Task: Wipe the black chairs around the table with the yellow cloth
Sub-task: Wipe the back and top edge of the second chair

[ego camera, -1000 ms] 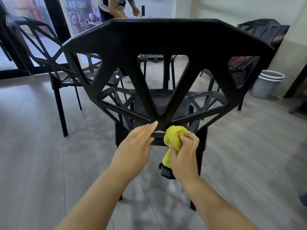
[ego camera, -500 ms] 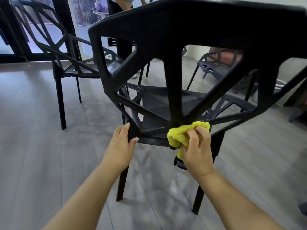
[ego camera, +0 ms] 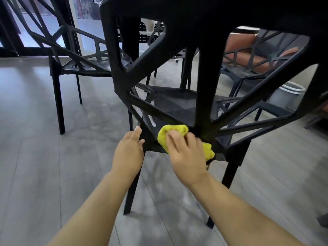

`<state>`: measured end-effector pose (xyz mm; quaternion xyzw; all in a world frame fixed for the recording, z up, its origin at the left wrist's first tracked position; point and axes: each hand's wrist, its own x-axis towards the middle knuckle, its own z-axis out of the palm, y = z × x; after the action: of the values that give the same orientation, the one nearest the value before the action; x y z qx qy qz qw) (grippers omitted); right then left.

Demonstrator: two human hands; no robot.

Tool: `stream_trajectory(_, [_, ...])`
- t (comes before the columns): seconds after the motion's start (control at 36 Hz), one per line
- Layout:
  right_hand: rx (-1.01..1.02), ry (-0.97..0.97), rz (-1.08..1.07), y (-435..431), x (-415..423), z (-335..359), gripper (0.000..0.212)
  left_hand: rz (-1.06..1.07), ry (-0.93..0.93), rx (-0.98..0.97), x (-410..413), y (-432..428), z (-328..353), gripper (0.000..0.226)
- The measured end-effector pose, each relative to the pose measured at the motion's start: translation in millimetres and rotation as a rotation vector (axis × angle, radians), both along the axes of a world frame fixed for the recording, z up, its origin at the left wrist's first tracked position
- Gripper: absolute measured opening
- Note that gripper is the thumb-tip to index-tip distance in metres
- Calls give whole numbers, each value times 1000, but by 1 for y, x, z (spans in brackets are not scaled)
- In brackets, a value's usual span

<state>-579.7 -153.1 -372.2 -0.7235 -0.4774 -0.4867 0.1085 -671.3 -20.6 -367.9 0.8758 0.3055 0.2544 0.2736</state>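
1. Since the frame half a second ago, the right hand (ego camera: pixel 186 153) and the yellow cloth (ego camera: pixel 171 132) have shifted left along the rear seat rail. They were at the point where the backrest struts meet and are now just to its left. The camera view has also come closer to the chair.
2. The left hand (ego camera: pixel 128 150) keeps its place at the rear left corner of the seat. Its fingers are straight and held together, and the fingertips touch the frame.
3. The right hand lies on top of the bunched yellow cloth with its fingers curved over it, holding it and pressing it against the rear seat rail. One end of the cloth shows beyond the fingertips, and the other end shows at the right of the hand.
4. The nearest black chair (ego camera: pixel 205 77) stands upright on the grey plank floor (ego camera: pixel 53 157). Its open-lattice backrest fills the upper part of the view.
5. A second black chair (ego camera: pixel 85 68) stands to the left, and a third black chair (ego camera: pixel 248 71) stands behind on the right.
6. A grey bin (ego camera: pixel 287 95) stands on the floor at the right, seen through the backrest openings.
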Motion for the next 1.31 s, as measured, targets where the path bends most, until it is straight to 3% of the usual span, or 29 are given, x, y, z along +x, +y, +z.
stream_trajectory(0.17, [-132,30,-116,6,-2,-12,37,-51,37,-10,-5,-4,0,53])
stream_trajectory(0.31, [-82,10,-61,-15,4,-9,24,-96,24,24,-11,-15,-3,54])
stream_trajectory(0.5, [-14,47,-2,-72,29,-7,26,-184,35,202,-8,-29,-10,52])
stream_trajectory(0.64, [-98,269,-167,-99,44,-12,54,-274,137,218,-2,-39,-8,58])
stream_trajectory(0.81, [-325,600,-380,-114,47,-11,84,-298,195,106,5,-51,-9,63])
stream_trajectory(0.94, [-479,750,-551,-124,50,-8,64,-291,192,55,8,-57,-12,66])
stream_trajectory(1.08, [-509,799,-582,-126,49,-5,61,-281,210,27,6,-60,-7,67])
stream_trajectory(1.31, [-301,901,-508,-149,49,-5,44,-285,434,-30,-1,-71,8,64])
